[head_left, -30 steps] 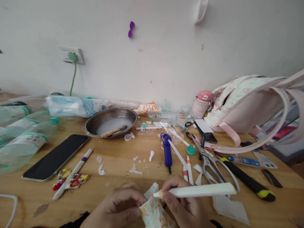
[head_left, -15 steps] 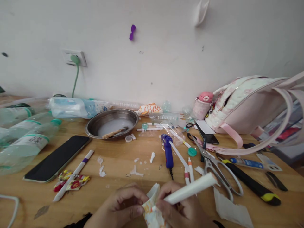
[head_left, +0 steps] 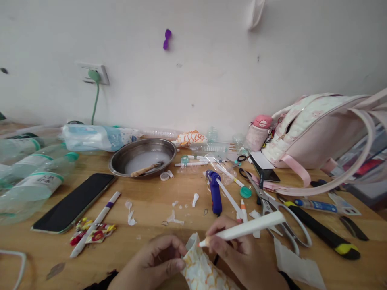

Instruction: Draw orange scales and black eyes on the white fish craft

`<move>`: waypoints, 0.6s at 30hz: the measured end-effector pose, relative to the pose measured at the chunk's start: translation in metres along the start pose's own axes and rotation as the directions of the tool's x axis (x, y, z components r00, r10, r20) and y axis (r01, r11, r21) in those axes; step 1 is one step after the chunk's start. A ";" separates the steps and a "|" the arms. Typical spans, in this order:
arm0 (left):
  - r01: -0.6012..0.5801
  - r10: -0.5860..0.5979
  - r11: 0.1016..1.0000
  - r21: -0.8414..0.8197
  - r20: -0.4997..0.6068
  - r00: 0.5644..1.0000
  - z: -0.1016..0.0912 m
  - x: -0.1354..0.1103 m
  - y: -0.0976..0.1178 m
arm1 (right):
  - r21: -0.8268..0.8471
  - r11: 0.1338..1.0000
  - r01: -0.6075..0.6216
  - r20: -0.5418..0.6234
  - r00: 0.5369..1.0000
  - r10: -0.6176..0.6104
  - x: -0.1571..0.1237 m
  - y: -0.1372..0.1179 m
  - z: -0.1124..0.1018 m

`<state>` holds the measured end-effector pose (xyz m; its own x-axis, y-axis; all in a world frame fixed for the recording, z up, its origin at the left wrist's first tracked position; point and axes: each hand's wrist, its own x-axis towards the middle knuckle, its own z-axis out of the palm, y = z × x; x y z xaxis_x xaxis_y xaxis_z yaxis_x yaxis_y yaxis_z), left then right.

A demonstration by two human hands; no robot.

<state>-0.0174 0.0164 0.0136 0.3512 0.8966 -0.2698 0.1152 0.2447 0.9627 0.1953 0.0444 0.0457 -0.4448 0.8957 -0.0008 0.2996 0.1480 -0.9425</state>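
Observation:
My left hand (head_left: 160, 262) pinches the edge of a white papery piece with orange scale-like lines (head_left: 201, 268), whose open end faces up and away. Its lower part runs out of view at the bottom. In my right hand (head_left: 238, 253) is a white marker pen (head_left: 250, 226), gripped near its tip and slanting up to the right. The orange-red tip points at the upper rim of the papery piece; whether it touches, I cannot tell. A similar orange-patterned piece (head_left: 191, 138) lies by the wall.
A metal bowl (head_left: 111, 165) with whitish liquid and a brush stands behind. Around my hands lie a blue glue gun (head_left: 215, 195), scissors (head_left: 284, 221), a box cutter (head_left: 320, 229), a phone (head_left: 74, 201) and a purple-banded marker (head_left: 96, 221). Plastic bottles (head_left: 39, 181) fill the left, a backpack (head_left: 314, 133) the right.
The marker's tip has drawn back from the papery piece's side toward its upper rim, and my right hand has shifted right. More of the orange-lined surface now shows.

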 end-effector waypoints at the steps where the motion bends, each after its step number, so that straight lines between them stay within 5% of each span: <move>1: 0.011 -0.010 0.999 0.034 -0.014 1.000 0.000 0.000 0.001 | -0.029 1.000 -0.006 0.036 0.999 0.007 0.001 0.000 -0.001; 13: -0.140 0.174 0.892 0.429 -0.042 0.984 -0.004 0.003 0.012 | 0.072 0.997 0.020 -0.052 0.999 -0.016 0.004 0.008 0.000; 18: -0.060 0.140 0.878 0.475 -0.136 0.981 -0.012 0.005 0.019 | 0.220 0.975 0.024 -0.101 0.995 -0.002 0.003 0.006 -0.003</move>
<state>-0.0241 0.0301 0.0307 0.2345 0.9638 -0.1272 0.5218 -0.0144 0.8529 0.1983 0.0491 0.0405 -0.3576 0.9332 0.0348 0.0960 0.0738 -0.9926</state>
